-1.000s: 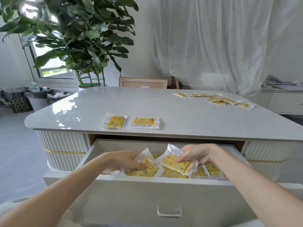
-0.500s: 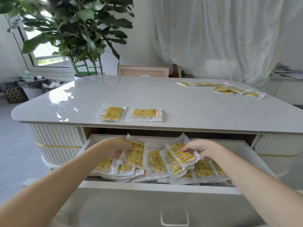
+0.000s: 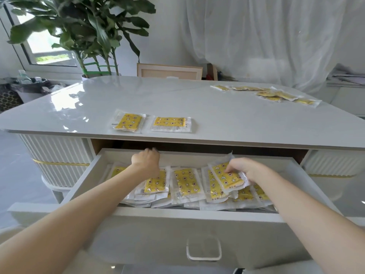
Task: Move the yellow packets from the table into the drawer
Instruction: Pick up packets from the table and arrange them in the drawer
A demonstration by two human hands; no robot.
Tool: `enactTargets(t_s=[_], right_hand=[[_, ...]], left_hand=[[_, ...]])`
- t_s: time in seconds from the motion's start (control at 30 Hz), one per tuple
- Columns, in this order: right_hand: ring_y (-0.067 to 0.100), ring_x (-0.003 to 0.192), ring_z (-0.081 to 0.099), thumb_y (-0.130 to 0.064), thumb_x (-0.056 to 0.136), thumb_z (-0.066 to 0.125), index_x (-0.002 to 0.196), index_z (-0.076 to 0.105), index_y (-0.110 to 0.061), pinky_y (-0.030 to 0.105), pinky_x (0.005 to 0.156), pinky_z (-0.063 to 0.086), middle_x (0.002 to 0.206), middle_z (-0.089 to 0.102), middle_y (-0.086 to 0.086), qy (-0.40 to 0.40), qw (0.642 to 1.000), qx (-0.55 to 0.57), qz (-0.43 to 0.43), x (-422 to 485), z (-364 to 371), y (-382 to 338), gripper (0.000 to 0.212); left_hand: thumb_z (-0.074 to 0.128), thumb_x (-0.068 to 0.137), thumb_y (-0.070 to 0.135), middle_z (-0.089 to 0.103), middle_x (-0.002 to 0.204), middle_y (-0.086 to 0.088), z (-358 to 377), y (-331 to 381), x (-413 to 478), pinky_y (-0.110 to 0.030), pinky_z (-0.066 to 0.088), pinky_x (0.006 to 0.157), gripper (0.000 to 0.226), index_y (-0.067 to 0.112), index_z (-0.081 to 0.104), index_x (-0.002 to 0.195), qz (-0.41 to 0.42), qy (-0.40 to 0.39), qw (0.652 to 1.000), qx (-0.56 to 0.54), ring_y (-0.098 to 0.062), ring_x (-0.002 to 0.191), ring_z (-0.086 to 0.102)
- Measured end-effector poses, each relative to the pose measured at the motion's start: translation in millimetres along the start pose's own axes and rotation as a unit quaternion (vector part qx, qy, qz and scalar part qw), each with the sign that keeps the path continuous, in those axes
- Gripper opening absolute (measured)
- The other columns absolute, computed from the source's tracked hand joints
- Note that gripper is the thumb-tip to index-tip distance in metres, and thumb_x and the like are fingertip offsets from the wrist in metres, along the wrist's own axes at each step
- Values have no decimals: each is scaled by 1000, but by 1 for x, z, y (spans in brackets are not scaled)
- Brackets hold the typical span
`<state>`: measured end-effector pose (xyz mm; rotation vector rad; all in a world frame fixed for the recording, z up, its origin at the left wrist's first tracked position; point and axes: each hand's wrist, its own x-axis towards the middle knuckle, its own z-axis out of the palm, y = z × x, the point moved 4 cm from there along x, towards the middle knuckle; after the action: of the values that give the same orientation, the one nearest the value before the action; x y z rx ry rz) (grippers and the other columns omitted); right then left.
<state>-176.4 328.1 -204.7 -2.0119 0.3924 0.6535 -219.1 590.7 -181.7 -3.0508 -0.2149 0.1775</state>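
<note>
Down at the fingertips point(image 3: 227, 171) first: bent onto the yellow face of the held packet point(image 3: 221, 180), with the right hand point(image 3: 244, 171) over its right edge and the thumb out of sight, presumably beneath. Reads as a pinch rather than a mere press, given the tilt: far corner up against the back wall, not flat on the heap. Probably held that way to steer it onto the pile before letting go.

Over to the left hand point(image 3: 146, 161): up near the back of the drawer point(image 3: 197, 214), knuckles to the camera, fingers folded away behind them. Nothing visible in it, but impossible to tell whether gripping or empty. Judging by its height, possibly bound for the tabletop.

Outward to the drawer itself: pulled well out from under the table point(image 3: 177, 99), floor covered by the stowed packets point(image 3: 185, 183), yellow in clear wrappers. A loose overlapping layer, mostly face up, several deep toward the front rim. Room to spare along the back wall.

Further out, on the tabletop: left table packet point(image 3: 128, 122) and right table packet point(image 3: 170, 124) side by side just behind the near edge, directly above the drawer and easy to reach. Well apart at the far right corner, the far group point(image 3: 274, 95), scattered. By judgement roughly midway: much stowed, a fair share not yet moved.
</note>
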Motion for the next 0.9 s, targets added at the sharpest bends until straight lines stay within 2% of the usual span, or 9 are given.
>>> enactTargets(t_s=[0.07,0.2,0.3,0.4,0.5,0.67,0.73,0.8,0.9], right_hand=[[22,80,65,-8,89,60,108,57,-2,30,67,53,96,64,12,73,990,-120,-29,2,-5,1,20],[12,61,55,-19,81,65,83,58,-13,20,52,41,76,57,1,186,941,-276,-65,-8,-10,1,9],[13,64,56,-19,79,67,80,56,-14,20,50,38,74,57,-1,217,928,-292,-74,-13,-14,3,12],[21,90,63,-17,81,67,101,56,-11,28,71,52,96,63,5,198,949,-234,-66,-12,-18,2,25],[25,103,61,-12,85,63,102,47,-9,34,86,52,103,59,9,183,963,-192,-56,-14,-25,3,23],[24,83,59,-5,82,54,89,49,-9,26,62,43,74,51,3,233,931,-278,-32,-20,-45,12,10],[26,93,60,-4,83,55,103,49,-9,27,61,43,83,55,4,253,917,-307,-28,-24,-46,14,22],[29,113,54,-6,84,59,127,41,-8,33,75,46,113,57,10,291,889,-352,-35,-28,-47,13,47],[28,121,47,-14,79,73,130,45,-9,34,85,47,129,51,11,310,860,-398,-70,-34,-44,6,58]], left_hand=[[61,84,23,56,119,-3,-2,14,-4,-29,46,69,45,13,49,127,70,-19,997,-38,-21,100,58],[58,88,37,46,134,0,10,50,-19,-38,44,100,48,25,47,134,202,-109,969,-88,-19,122,47],[59,86,44,39,144,0,19,68,-24,-41,39,106,61,31,37,141,241,-122,961,-60,-22,131,40],[63,82,50,20,155,-3,30,68,-24,-47,34,110,81,33,20,149,261,-124,957,30,-29,140,27],[63,81,52,0,159,-9,37,61,-21,-53,32,110,92,40,4,150,253,-125,954,96,-35,145,12],[68,80,46,11,157,-8,33,60,-19,-48,38,107,96,35,3,150,261,-103,952,121,-33,139,30],[69,80,42,9,157,-7,34,61,-20,-47,41,105,97,34,4,150,260,-106,952,119,-32,137,35],[71,81,38,8,158,-5,34,63,-20,-45,43,103,97,35,3,151,266,-105,951,118,-30,136,36],[72,80,30,10,158,-1,33,66,-22,-41,43,100,98,35,5,151,280,-108,948,106,-27,136,35]])
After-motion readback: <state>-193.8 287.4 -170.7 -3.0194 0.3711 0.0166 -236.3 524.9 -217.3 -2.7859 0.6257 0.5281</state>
